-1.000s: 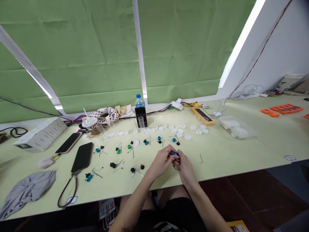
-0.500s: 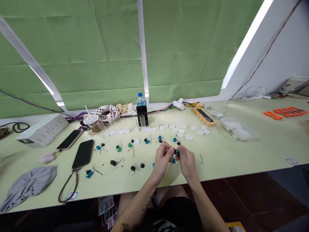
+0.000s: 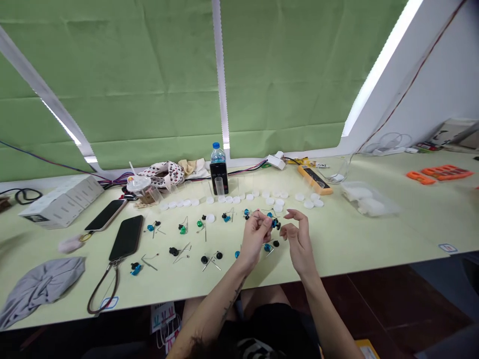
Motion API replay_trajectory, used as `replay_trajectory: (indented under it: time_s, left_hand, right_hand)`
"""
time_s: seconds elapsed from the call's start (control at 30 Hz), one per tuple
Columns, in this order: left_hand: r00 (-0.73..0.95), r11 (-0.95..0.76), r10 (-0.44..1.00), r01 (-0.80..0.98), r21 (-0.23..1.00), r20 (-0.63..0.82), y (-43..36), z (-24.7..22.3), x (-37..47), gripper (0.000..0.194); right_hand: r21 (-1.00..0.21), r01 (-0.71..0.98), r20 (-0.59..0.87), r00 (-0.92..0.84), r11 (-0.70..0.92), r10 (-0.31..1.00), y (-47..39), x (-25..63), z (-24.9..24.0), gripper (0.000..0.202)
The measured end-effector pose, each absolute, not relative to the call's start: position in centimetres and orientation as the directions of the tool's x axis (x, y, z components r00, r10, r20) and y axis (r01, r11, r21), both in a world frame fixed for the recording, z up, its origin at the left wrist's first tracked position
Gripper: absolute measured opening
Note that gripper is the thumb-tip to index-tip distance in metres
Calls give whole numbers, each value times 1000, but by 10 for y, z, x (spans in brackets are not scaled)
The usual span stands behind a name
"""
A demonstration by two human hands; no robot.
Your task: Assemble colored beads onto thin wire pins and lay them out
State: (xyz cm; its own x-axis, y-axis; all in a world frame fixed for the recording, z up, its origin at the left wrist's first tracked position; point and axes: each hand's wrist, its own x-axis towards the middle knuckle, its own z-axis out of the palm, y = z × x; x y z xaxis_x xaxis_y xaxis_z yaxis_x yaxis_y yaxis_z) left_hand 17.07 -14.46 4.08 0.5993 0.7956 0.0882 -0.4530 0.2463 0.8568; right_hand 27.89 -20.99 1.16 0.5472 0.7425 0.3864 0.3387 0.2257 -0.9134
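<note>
My left hand (image 3: 256, 234) pinches a small blue-and-black part (image 3: 275, 223) between thumb and fingertips above the table. Just to its right, my right hand (image 3: 299, 243) is apart from the part, its fingers spread and nothing visible in them. Below the hands lie a blue piece (image 3: 267, 247) and a black knob-like piece (image 3: 276, 244). Similar sets are spread to the left, with thin metal rods beside them: green pieces (image 3: 182, 229), black pieces (image 3: 174, 252) and a blue piece (image 3: 136, 269). What my left fingers cover is hidden.
White round caps (image 3: 279, 208) lie in rows behind the parts. A phone showing a timer (image 3: 220, 174) leans on a bottle (image 3: 216, 153). Around them are a yellow meter (image 3: 315, 180), a plastic bag (image 3: 368, 199), a drink cup (image 3: 140, 187) and a dark phone (image 3: 126, 238).
My right hand has let go of the blue-and-black part, moved slightly right and opened its fingers. My left hand still holds the part. The bent metal rod at the right no longer shows.
</note>
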Motion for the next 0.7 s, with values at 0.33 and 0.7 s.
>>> replay_trajectory:
  time_s: [0.33, 0.7]
  left_hand:
    - [649, 327, 757, -478, 815, 78, -140, 38, 231, 40]
    - [694, 336, 710, -482, 809, 119, -143, 31, 245, 36]
  right_hand:
    - [-898, 433, 393, 709, 79, 585, -216, 325, 2, 59]
    - [-931, 351, 342, 737, 102, 583, -223, 350, 0, 62]
